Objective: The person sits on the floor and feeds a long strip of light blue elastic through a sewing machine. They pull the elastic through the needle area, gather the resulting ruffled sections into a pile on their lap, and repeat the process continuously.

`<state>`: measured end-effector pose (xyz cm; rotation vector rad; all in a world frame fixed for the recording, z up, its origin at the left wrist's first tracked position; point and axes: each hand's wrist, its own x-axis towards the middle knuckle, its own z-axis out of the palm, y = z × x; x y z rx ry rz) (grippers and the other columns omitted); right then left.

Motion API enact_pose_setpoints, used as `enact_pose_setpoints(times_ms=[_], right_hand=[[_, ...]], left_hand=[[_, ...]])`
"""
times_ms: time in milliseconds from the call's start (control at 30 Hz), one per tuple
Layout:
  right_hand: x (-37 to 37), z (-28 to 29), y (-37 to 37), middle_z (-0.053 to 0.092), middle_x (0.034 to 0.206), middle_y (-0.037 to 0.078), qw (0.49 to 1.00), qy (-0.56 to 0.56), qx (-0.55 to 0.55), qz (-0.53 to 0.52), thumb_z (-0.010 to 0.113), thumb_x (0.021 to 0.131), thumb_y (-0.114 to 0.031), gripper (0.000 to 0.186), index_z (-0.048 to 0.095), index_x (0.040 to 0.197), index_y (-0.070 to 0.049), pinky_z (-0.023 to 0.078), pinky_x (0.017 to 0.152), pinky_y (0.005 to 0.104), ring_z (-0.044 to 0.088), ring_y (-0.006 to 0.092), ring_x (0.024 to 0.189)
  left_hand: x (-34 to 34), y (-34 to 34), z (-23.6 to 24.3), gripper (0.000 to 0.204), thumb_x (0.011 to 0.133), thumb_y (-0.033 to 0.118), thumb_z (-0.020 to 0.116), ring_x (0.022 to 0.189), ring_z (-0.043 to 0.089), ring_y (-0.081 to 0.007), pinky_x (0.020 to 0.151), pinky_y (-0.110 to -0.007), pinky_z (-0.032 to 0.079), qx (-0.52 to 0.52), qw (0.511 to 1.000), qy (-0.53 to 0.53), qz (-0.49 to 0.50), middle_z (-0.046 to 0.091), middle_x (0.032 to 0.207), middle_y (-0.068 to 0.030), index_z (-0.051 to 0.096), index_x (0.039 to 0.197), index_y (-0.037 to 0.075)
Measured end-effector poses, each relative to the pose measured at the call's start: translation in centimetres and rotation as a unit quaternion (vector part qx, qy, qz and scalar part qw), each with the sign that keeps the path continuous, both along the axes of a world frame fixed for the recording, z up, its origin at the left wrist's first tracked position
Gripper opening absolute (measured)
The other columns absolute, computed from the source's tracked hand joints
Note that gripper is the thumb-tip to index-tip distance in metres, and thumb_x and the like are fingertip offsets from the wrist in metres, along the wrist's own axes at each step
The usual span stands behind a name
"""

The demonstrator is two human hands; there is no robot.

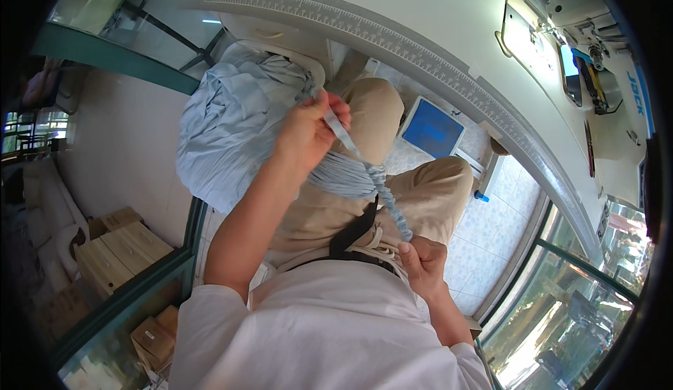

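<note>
A large heap of light blue cloth (228,120) hangs at the left, beside my knees. From it a bunched, pleated part reaches across my lap to a ruffled, gathered band (392,204). My left hand (308,131) is closed in a pinch on a narrow pale blue strip (341,134), which runs slanting down to the band. Lower and to the right, my right hand (424,260) is closed around the band's near end, thumb on top. The band is stretched between the two hands. My palms and the fingertips' undersides are hidden.
A white sewing table (456,22) curves across the front, with a ruler (336,18) along its edge. A sewing machine (610,60) with a lit lamp stands at the right. Below lies a blue-topped pedal (433,128). Green-framed glass and a wooden drawer box (123,253) are at the left.
</note>
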<state>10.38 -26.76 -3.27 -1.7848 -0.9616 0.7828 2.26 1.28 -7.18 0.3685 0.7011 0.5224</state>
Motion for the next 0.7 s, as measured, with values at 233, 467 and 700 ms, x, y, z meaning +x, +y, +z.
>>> enact_pose_setpoints(times_ms=[233,467,700], right_hand=[[-0.8,0.0,-2.1,0.040,0.050,0.008,0.998,0.048,-0.044,-0.022,0.060,0.090,-0.013,0.040,0.043,0.057,0.001,0.029,0.042,0.0335,0.033,0.0191,0.043],[0.0,-0.4,0.0,0.040,0.049,0.009,0.997,0.010,-0.044,-0.060,0.059,0.091,-0.012,0.041,0.043,0.056,0.001,0.029,0.042,0.0323,0.032,0.0178,0.043],[-0.1,-0.6,0.5,0.040,0.050,0.010,0.999,0.006,-0.053,-0.006,0.061,0.090,-0.014,0.040,0.044,0.057,0.001,0.030,0.043,0.0322,0.033,0.0201,0.043]], left_hand=[[-1.0,5.0,-4.3,0.030,0.095,0.028,0.051,0.078,0.057,-0.0252,0.073,-0.037,0.050,-0.018,0.996,0.006,0.082,0.059,0.084,-0.0132,0.054,0.095,-0.001],[-0.8,1.3,1.2,0.046,0.096,0.036,0.046,0.101,0.057,-0.0305,0.095,-0.046,0.045,-0.064,0.994,-0.086,0.002,0.056,0.112,-0.0214,0.051,0.108,-0.008],[-0.6,2.2,-2.1,0.029,0.097,0.028,0.047,0.065,0.050,-0.0176,0.073,-0.034,0.048,0.021,1.000,0.007,0.010,0.053,0.075,-0.0067,0.054,0.098,0.000]])
